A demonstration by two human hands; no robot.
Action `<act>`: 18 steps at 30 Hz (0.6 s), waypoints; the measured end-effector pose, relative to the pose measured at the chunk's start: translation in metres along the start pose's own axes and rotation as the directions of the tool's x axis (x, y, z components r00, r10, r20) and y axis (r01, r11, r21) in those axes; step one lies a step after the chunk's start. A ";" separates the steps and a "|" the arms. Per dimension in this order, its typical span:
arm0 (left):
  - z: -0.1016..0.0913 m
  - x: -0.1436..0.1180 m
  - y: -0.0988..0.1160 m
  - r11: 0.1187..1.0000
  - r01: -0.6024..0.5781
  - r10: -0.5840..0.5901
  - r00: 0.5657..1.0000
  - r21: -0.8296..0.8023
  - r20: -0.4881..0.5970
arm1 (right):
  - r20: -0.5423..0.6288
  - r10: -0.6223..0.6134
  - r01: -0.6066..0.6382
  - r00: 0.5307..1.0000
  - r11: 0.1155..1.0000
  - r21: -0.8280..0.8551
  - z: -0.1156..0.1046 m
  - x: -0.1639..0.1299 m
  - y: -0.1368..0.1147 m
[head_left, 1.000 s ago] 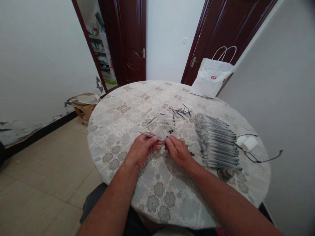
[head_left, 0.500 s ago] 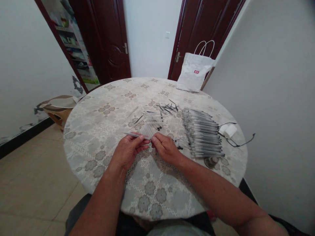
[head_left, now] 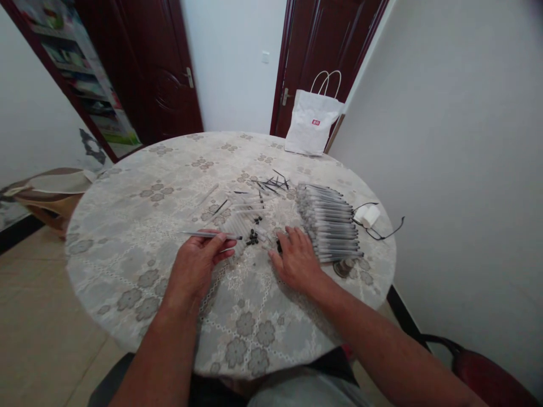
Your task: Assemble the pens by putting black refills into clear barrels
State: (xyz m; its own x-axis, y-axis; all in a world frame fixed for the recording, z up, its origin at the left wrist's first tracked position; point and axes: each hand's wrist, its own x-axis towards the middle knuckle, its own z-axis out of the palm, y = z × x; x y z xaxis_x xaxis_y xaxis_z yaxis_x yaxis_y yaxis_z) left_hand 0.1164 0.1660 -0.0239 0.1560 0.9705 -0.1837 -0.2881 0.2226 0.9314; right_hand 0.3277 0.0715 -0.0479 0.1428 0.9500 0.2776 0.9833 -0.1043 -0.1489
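Note:
My left hand (head_left: pixel 195 263) is closed on a slim pen (head_left: pixel 203 234), held level between thumb and fingers, with its black end pointing right. My right hand (head_left: pixel 299 263) lies low over the table with fingers spread, its fingertips among small parts that they partly hide. Between my hands is a cluster of small black plugs (head_left: pixel 253 236). Clear pen barrels (head_left: pixel 233 229) lie loose just behind it. Farther back are scattered dark, thin refills (head_left: pixel 271 183). A stack of pens (head_left: pixel 333 223) stands to the right of my right hand.
A patterned cloth covers the round table (head_left: pixel 159 164). On its right side are eyeglasses (head_left: pixel 384 234), a white wad or box (head_left: pixel 368 216) and a small round brownish object (head_left: pixel 343 267). A white paper bag (head_left: pixel 313 121) stands at the back edge.
My right hand has let go of the pen's right end and moved right, its fingers spreading over the small parts. The left hand keeps the pen. The view has turned slightly right.

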 end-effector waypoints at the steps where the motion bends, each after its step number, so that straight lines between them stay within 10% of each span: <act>1: 0.000 0.000 0.000 1.000 -0.003 0.003 1.000 0.009 -0.005 | -0.001 0.027 -0.027 1.000 1.000 -0.002 0.006 -0.004 0.001; 13: -0.002 0.002 0.000 0.994 -0.020 0.021 1.000 0.112 -0.007 | -0.112 -0.106 0.128 0.988 0.968 0.214 0.004 0.007 -0.021; 18: 0.000 -0.001 0.003 0.991 -0.025 0.027 0.999 0.128 -0.018 | -0.083 0.051 -0.039 0.995 0.989 0.144 0.002 -0.010 -0.015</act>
State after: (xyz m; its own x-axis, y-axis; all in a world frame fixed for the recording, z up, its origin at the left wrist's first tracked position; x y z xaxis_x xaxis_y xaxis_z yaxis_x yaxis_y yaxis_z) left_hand 0.1151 0.1654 -0.0214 0.1307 0.9777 -0.1641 -0.1687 0.1851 0.9681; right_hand 0.3113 0.0643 -0.0501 0.2021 0.9156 0.3477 0.9507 -0.0981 -0.2943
